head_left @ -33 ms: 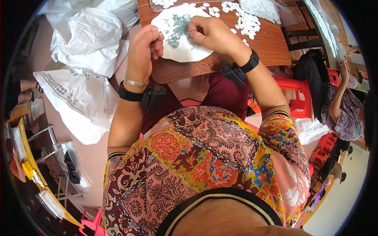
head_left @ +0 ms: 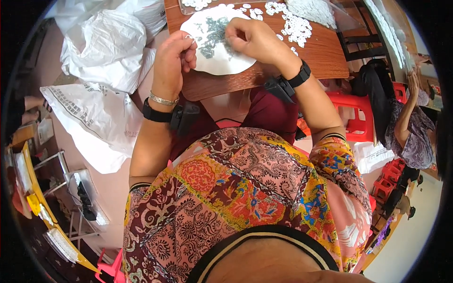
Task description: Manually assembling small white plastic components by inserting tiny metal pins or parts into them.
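Observation:
A white round sheet with a wavy rim [head_left: 222, 68] lies on the wooden table, bearing a scattered pile of small dark metal pieces [head_left: 214, 35]. At the sheet's left edge, my left hand [head_left: 175, 54] is closed, with a small white oval piece [head_left: 189, 37] pinched between thumb and forefinger. My right hand [head_left: 255, 40] is over the right side of the metal pile, its thumb and forefinger curled together. Whatever its fingertips hold, if anything, is too small to tell. A black strap with a small device circles each wrist.
Many white oval pieces [head_left: 297, 30] lie on the table [head_left: 321, 61] right of the sheet, near a clear bag of more [head_left: 311, 12]. White sacks [head_left: 104, 52] stand left on the floor. A red stool [head_left: 354, 115] and a seated person [head_left: 413, 127] are at the right.

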Tool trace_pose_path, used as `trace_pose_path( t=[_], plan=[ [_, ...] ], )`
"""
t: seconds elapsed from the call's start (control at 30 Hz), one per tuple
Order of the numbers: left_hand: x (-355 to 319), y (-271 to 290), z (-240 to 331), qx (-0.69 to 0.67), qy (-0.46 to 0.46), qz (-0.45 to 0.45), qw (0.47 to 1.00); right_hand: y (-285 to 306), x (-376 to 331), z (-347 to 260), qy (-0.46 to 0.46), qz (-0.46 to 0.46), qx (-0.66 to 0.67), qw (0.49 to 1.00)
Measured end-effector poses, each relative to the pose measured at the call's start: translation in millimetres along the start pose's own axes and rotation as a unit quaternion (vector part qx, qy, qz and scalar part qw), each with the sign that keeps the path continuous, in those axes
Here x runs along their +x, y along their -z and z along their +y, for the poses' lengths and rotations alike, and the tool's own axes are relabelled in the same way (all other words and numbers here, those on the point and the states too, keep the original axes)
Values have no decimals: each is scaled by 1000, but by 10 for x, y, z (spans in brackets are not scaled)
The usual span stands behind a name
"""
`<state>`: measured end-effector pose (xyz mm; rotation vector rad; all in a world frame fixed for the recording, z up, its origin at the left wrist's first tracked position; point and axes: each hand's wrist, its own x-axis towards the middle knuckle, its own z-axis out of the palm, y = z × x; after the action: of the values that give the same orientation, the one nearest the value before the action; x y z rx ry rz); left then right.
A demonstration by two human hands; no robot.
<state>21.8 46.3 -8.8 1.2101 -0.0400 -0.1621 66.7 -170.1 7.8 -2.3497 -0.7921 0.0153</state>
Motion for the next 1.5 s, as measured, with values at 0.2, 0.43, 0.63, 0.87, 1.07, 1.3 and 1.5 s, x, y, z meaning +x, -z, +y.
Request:
trace_pose_path(
  t=[0.2,0.43,0.63,0.87,1.07,1.3,1.5],
  plan=[
    [45,-62,2,-1,10,2,1000,97,107,44,-27,49,183,981],
    [328,-344,258,-27,-63,-27,997,219,172,-113,-29,132,316,939],
    [227,-476,175,-4,-136,-10,991,88,3,78,-71,110,309,942],
    [-141,-497,-56,357,-2,-206,911,223,-14,85,-91,164,165,968],
    [-166,-569,-151,358,-67,-162,917,161,-35,128,-52,181,54,981],
    [-51,-522,-229,366,-110,-131,914,133,-12,232,-63,172,242,953],
    [296,-566,-34,166,-20,-80,983,196,-14,204,-68,162,396,901]
  ],
)
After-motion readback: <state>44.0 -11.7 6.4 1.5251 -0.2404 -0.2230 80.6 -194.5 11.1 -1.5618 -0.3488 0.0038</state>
